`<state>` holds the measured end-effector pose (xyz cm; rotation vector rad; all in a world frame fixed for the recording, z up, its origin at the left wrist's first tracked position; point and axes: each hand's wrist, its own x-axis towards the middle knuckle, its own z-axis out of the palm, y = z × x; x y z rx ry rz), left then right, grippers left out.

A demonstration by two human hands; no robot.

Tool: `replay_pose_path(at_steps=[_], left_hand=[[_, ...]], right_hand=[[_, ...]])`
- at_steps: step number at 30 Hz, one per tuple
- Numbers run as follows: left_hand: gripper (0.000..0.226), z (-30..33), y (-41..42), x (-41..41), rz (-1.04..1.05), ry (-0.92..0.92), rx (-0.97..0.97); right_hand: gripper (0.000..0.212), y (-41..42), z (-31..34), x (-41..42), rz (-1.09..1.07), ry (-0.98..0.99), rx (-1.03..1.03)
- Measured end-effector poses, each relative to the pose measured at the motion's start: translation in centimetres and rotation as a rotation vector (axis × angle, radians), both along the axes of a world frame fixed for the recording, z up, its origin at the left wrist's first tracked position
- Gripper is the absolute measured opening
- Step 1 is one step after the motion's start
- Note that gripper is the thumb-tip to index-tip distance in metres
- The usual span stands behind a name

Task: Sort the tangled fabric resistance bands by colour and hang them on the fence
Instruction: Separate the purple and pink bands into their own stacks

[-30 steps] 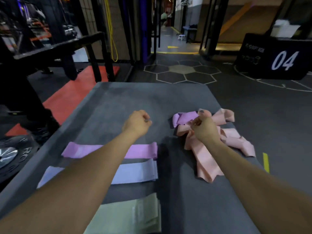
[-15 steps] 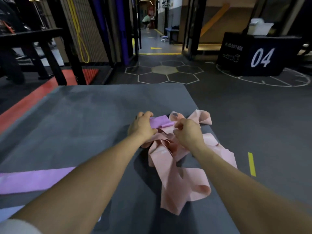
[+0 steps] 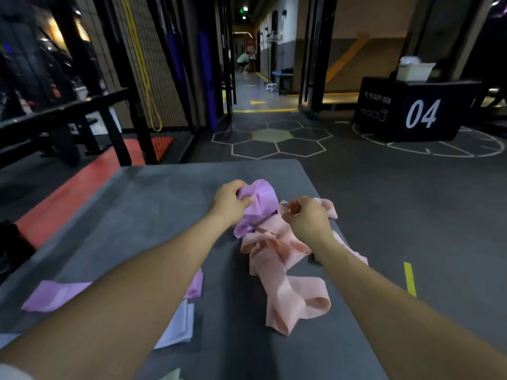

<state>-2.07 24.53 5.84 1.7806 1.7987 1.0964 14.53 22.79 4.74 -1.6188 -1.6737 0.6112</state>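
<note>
Both hands now work the tangle: left hand (image 3: 229, 202) has gripped the purple band (image 3: 259, 204), right hand (image 3: 307, 220) pinches pink bands (image 3: 277, 253); separation starting.

The single head-worn camera looks forward and down, close over a grey mat (image 3: 164, 204), gym floor beyond.
</note>
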Motion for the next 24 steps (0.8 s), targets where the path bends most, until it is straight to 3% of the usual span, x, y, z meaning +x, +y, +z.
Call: replay_pose_path(at_steps=[10, 12, 17, 20, 23, 24], left_hand=[[0.018, 10.9, -11.0, -0.2, -0.107, -0.099, 0.087], [0.017, 11.6, -12.9, -0.1, -0.117, -0.106, 0.087], [0.026, 12.0, -17.6, 0.1, -0.110, -0.166, 0.092], [0.022, 11.2, -20.2, -0.3, -0.094, -0.244, 0.065], [0.022, 9.5, -22.3, -0.8, -0.083, -0.263, 0.021], [0.022, 9.0, -22.9, -0.8, -0.085, -0.256, 0.012]], right_hand=[[0.060, -9.6, 9.3, -1.4, 0.107, 0.038, -0.002], [0.056, -11.6, 10.5, -1.9, 0.159, 0.043, 0.022], [0.008, -16.0, 11.6, -2.5, 0.280, 0.112, 0.110], [0.026, -18.3, 11.1, -2.1, 0.244, 0.059, 0.095], [0.010, -20.4, 10.3, -1.7, 0.318, 0.057, -0.007], [0.018, -21.1, 10.0, -1.6, 0.379, 0.090, -0.051]])
